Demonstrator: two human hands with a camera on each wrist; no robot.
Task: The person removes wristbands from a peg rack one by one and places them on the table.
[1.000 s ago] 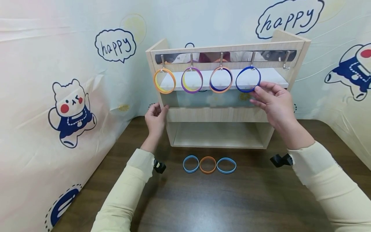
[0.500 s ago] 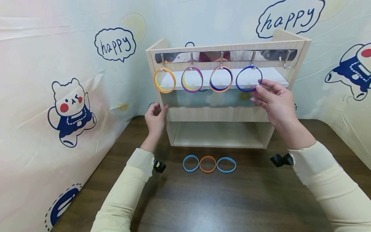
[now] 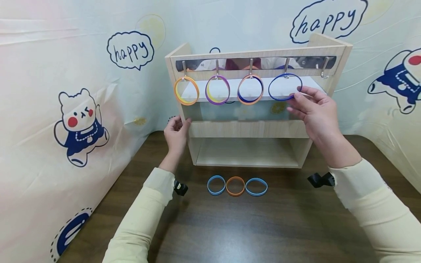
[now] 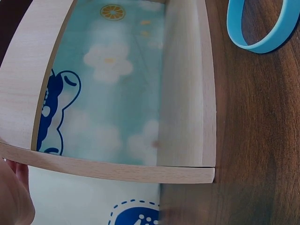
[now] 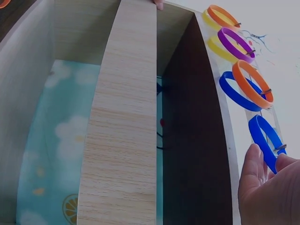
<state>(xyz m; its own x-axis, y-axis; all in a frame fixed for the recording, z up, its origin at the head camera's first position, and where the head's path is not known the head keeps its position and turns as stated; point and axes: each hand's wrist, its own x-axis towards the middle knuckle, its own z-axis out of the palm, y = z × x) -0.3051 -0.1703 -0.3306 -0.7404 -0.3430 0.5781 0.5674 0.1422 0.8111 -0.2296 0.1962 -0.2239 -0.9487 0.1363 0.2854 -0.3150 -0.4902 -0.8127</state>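
Observation:
On the fourth hook of a light wooden rack (image 3: 246, 130) hangs a dark blue wristband (image 5: 258, 133). My right hand (image 3: 318, 114) pinches that band's right side between thumb and fingers, drawing it into a wide oval. My left hand (image 3: 177, 138) grips the rack's left side panel, thumb in front, its other fingers partly hidden behind. Left of the blue band, the other hooks carry an orange wristband (image 5: 253, 84) over a blue one, a purple wristband (image 5: 234, 44) with a yellow one, and an orange-yellow wristband (image 3: 197, 95) at the far left.
A fifth hook (image 3: 325, 67) at the rack's right end holds no band. In front of the rack, two light blue wristbands (image 3: 257, 195) lie on the dark table (image 3: 236, 230) with an orange wristband (image 3: 235, 195) between them. A printed cloth (image 3: 82, 65) stands behind and left.
My right hand has shifted slightly right and up, pulling the blue wristband from a rounder shape into a wider oval. The left hand stays on the side panel.

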